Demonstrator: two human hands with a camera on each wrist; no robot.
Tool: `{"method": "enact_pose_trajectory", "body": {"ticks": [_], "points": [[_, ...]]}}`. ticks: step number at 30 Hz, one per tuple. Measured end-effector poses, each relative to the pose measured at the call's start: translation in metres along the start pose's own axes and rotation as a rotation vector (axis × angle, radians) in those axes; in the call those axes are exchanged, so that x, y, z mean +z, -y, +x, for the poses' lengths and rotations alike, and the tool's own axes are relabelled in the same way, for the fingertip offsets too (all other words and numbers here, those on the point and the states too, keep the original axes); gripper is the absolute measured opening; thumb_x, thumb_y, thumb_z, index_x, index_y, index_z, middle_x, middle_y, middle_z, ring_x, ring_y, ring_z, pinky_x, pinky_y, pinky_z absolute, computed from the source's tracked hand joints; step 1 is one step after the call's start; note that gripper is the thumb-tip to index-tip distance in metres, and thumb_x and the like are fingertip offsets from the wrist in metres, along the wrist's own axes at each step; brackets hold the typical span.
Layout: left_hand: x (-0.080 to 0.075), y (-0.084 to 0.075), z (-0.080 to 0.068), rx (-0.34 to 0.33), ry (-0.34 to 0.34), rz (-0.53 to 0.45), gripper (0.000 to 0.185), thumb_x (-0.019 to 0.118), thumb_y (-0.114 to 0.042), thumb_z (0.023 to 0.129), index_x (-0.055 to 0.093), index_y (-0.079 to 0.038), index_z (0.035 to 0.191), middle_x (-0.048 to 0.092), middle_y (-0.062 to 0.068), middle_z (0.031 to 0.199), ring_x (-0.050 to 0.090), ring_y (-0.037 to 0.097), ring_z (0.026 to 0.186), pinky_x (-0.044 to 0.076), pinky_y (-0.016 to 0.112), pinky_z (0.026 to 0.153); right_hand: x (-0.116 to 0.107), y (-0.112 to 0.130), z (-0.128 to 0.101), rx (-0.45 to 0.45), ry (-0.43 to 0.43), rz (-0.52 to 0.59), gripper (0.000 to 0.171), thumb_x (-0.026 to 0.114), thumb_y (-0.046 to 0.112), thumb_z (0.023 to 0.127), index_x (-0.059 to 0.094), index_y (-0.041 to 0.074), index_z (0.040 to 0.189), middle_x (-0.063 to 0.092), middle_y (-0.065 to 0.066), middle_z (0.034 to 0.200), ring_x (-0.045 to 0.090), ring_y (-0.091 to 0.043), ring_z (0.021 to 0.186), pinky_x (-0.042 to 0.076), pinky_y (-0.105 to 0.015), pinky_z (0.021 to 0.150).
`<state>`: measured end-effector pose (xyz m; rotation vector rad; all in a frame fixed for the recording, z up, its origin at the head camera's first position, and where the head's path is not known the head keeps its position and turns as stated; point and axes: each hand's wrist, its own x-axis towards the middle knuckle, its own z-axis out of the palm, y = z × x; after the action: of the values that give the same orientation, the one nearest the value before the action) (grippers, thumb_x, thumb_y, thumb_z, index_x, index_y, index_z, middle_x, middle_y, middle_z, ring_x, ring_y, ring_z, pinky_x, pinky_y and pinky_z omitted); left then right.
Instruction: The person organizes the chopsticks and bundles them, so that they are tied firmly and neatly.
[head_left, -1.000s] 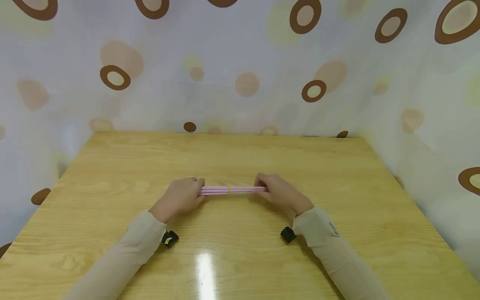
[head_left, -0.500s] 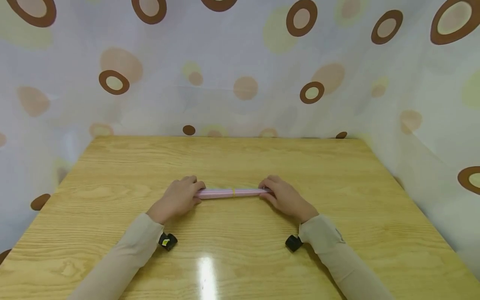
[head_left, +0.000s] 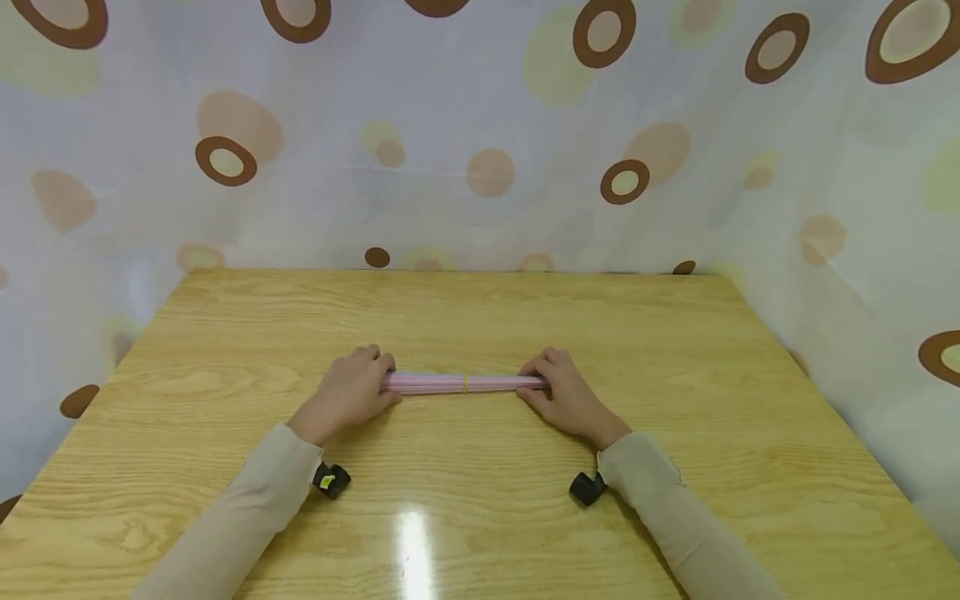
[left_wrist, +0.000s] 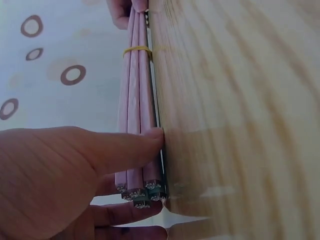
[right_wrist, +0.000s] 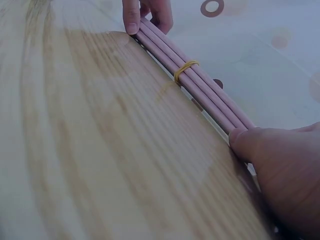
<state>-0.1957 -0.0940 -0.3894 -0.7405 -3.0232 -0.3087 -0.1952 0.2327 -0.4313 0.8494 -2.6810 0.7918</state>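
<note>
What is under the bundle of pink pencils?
The bundle of pink pencils, tied by a yellow rubber band, lies on the wooden table. Left hand and right hand cover its ends.

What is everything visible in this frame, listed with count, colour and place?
Bundle of pink pencil-like sticks: one bundle, at least three sticks, pink, lying on the table between the hands.
Thin yellow rubber band: one, yellow, wrapped around the bundle near its middle.
Light wooden table: one, pale yellow wood grain, fills the lower view.
Spotted curtain backdrop: white with brown, tan and yellow circles, behind and beside the table.
Wrist cameras: two, black, under the wrists.
Left hand: grips the bundle's left end.
Right hand: grips the right end.
</note>
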Motion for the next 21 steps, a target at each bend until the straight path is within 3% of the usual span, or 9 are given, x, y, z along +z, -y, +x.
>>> {"method": "enact_pose_trajectory", "body": {"ticks": [6, 14, 18, 21], "points": [[0.000, -0.002, 0.007, 0.027, 0.015, -0.006, 0.040, 0.068, -0.036, 0.081, 0.060, -0.007, 0.107, 0.053, 0.008, 0.094, 0.049, 0.022, 0.084, 0.043, 0.038, 0.067, -0.004, -0.002, -0.006, 0.033, -0.027, -0.001, 0.023, 0.070, 0.017, 0.081, 0.061, 0.009, 0.101, 0.052, -0.004, 0.093, 0.041, -0.018, 0.086, 0.034, -0.033, 0.076], [-0.003, 0.007, 0.000, -0.013, 0.058, -0.060, 0.048, 0.069, -0.037, 0.080, 0.056, -0.004, 0.113, 0.050, 0.010, 0.100, 0.046, 0.023, 0.089, 0.042, 0.038, 0.068, -0.002, 0.001, -0.003, 0.052, -0.050, 0.003, 0.030, 0.067, 0.022, 0.083, 0.057, 0.006, 0.108, 0.052, -0.008, 0.096, 0.042, -0.020, 0.089, 0.037, -0.035, 0.077], [-0.005, 0.015, -0.005, -0.005, 0.068, -0.166, 0.061, 0.069, -0.035, 0.081, 0.047, -0.001, 0.126, 0.050, 0.015, 0.115, 0.048, 0.027, 0.102, 0.044, 0.043, 0.082, -0.009, 0.005, -0.005, 0.077, -0.147, 0.002, 0.027, 0.066, 0.014, 0.084, 0.058, 0.002, 0.107, 0.053, -0.012, 0.095, 0.043, -0.024, 0.088, 0.037, -0.036, 0.075], [-0.008, 0.022, -0.011, -0.016, 0.076, -0.239, 0.068, 0.068, -0.033, 0.081, 0.039, 0.000, 0.133, 0.046, 0.019, 0.128, 0.045, 0.033, 0.117, 0.040, 0.048, 0.095, -0.018, 0.009, -0.008, 0.121, -0.158, 0.019, 0.024, 0.062, 0.009, 0.086, 0.058, 0.000, 0.108, 0.054, -0.014, 0.101, 0.045, -0.027, 0.092, 0.040, -0.038, 0.075]]}}
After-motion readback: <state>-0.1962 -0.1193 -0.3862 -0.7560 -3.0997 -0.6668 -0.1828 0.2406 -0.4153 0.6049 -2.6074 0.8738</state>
